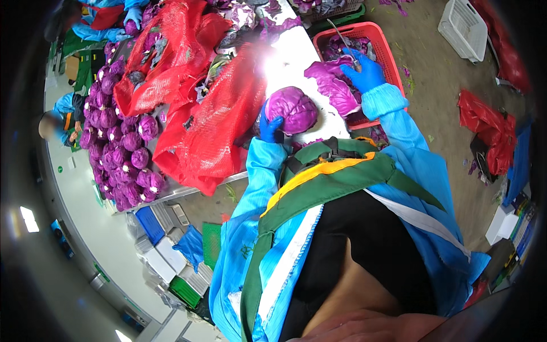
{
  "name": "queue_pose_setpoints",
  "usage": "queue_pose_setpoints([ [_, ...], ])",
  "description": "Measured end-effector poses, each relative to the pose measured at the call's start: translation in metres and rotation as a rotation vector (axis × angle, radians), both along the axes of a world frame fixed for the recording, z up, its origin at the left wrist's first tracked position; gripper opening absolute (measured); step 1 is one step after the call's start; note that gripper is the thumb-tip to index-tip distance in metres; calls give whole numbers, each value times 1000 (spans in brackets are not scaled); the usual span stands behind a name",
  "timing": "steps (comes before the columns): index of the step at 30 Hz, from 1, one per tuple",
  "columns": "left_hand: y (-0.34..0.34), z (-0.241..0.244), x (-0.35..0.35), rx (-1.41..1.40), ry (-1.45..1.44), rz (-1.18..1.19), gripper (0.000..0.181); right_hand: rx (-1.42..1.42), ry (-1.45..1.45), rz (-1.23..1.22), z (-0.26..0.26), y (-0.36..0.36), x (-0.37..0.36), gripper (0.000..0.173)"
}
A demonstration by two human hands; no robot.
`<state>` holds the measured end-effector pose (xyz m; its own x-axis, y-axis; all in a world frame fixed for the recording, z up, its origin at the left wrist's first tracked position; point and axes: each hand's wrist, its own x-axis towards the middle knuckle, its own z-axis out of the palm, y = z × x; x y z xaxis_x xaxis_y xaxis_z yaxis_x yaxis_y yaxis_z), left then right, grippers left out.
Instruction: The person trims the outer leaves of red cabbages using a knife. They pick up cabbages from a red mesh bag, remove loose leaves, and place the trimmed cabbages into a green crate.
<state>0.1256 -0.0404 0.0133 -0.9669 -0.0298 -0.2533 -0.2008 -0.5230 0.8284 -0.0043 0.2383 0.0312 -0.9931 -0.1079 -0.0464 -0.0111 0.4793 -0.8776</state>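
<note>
My left hand [271, 124], in a blue glove, holds a round red cabbage [295, 109] from its left side, at the white tabletop [329, 122]. My right hand [363, 72], also gloved in blue, is over the edge of a red plastic basket [399, 81]. In it is a thin-bladed knife [340, 36], its blade pointing away from me and its handle mostly hidden by the hand. Loose purple cabbage leaves [335, 87] lie beside that hand, between the tabletop and the basket; whether the fingers touch them I cannot tell.
Red mesh sacks [213, 124] cover the table left of my left hand. Beyond them is a large pile of red cabbages [122, 149]. Another person's gloved hand [133, 17] is at the far left end. A white crate [463, 30] stands on the floor to the right.
</note>
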Motion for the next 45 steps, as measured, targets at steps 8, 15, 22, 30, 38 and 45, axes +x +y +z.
queue_pose_setpoints([
  [8, 25, 68, -22, 739, 176, -66, 72, -732, -510, 347, 68, -46, 34, 54],
  [15, -1, 69, -28, 684, -99, 69, 87, -715, -404, 364, 96, -73, 71, 45],
  [22, -11, 48, 14, 916, 102, 212, 77, -675, -408, 493, 101, -99, 83, 51],
  [30, -22, 95, 98, 840, 304, 359, 85, -541, -347, 718, 88, -152, 109, 53],
  [38, -46, 81, 167, 768, 143, 675, 66, -520, -474, 776, 104, -209, 142, 54],
  [45, -68, 70, 312, 884, 119, 988, 62, -247, -615, 1218, 93, -306, 246, 66],
])
